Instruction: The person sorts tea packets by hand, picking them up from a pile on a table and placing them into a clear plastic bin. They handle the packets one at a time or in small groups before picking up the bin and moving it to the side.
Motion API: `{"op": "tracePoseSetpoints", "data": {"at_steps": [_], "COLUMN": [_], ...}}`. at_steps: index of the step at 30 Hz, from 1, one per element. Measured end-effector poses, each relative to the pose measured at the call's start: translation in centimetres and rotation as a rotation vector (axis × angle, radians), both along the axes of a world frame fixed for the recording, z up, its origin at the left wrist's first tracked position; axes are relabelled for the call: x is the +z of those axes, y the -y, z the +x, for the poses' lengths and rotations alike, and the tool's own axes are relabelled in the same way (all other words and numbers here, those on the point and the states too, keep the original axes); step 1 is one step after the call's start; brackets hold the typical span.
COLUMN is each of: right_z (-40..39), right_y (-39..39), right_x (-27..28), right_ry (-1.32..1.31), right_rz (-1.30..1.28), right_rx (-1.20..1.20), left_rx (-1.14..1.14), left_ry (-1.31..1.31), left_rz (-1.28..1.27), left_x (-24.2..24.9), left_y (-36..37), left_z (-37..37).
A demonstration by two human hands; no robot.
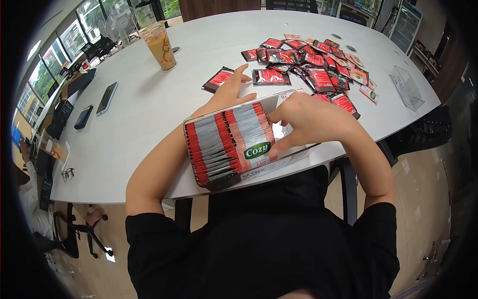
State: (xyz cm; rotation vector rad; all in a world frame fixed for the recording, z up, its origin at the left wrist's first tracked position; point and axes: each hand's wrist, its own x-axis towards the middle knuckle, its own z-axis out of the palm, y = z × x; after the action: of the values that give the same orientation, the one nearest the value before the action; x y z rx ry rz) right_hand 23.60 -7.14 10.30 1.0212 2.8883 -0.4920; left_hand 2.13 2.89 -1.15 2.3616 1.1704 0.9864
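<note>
A clear box leans tilted at the table's near edge, packed with rows of red, black and grey sachets. The foremost pink sachet carries a green "Cozy" label. My right hand reaches into the box's right part, thumb and fingers closed about the end of the Cozy row; its inner fingertips are partly hidden. My left hand extends behind the box, fingers apart, close to a loose red-and-black sachet. Another loose sachet lies just right of its fingertips.
A heap of red and pink sachets covers the table's far right-centre. A small clear holder stands at right. To the left are a drink cup, a phone, a dark device and glasses. A person sits far left.
</note>
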Motion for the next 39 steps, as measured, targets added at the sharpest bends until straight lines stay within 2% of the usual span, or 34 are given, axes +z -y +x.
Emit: {"op": "tracePoseSetpoints", "data": {"at_steps": [3, 5, 6, 8, 11, 18, 20, 23, 27, 29, 31, 33, 35, 36, 37, 39], "right_z": [0.6, 0.8, 0.8, 0.6, 0.0, 0.4, 0.4, 0.4, 1.1, 2.4, 4.4, 6.9, 8.5, 8.0, 8.6, 8.3], "right_y": [0.1, 0.6, 0.7, 0.6, 0.4, -0.6, -0.5, -0.3, -1.0, -1.9, -4.7, -8.4, -11.2, -11.6, -11.3, -11.6], "right_x": [0.5, 0.9, 0.7, -0.3, -0.9, -1.6, -2.0, -2.3, -1.8, 0.3, 1.9, 0.7, -2.9, -3.7, -4.3, -5.4], "right_ry": [-0.040, -0.262, -0.260, -0.418, -0.296, -0.288, -0.281, -0.236, -0.329, -0.550, -0.716, -0.631, -0.723, -0.499, -0.295, -0.384], "right_rz": [0.078, 0.265, 0.264, 0.422, 0.387, 0.240, 0.200, 0.220, 0.187, 0.036, -0.053, 0.068, -0.168, -0.042, -0.043, -0.035], "right_rx": [-0.079, 0.004, 0.004, 0.155, 0.262, 0.318, 0.288, 0.289, 0.307, 0.167, -0.036, -0.263, -0.254, -0.121, -0.292, -0.272], "left_rx": [-0.005, 0.017, 0.017, 0.026, -0.067, -0.061, -0.034, -0.042, -0.063, -0.029, -0.007, 0.009, -0.004, 0.008, 0.004, -0.008], "left_ry": [-0.026, -0.055, -0.053, -0.017, 0.059, 0.075, 0.037, 0.012, 0.029, -0.058, -0.053, -0.049, -0.060, -0.073, -0.076, -0.047], "left_rz": [0.007, -0.010, -0.010, -0.057, -0.164, -0.221, -0.085, -0.012, -0.039, 0.112, 0.044, -0.018, 0.023, 0.032, 0.034, 0.044], "left_x": [0.3, 0.6, 1.0, 1.8, 0.1, 1.1, 1.0, 0.2, 0.1, -0.3, 0.2, 0.3, 0.2, 0.1, 0.2, 0.0], "left_y": [0.2, 0.7, 1.2, 2.3, 0.3, 0.7, 0.8, 0.0, 0.0, -0.1, 0.3, 0.3, 0.0, -0.1, -0.3, -0.1], "left_z": [0.0, 0.2, 0.4, 0.8, 0.0, 0.3, 0.3, 0.0, -0.1, 0.0, 0.1, 0.2, 0.0, 0.1, -0.1, -0.1]}}
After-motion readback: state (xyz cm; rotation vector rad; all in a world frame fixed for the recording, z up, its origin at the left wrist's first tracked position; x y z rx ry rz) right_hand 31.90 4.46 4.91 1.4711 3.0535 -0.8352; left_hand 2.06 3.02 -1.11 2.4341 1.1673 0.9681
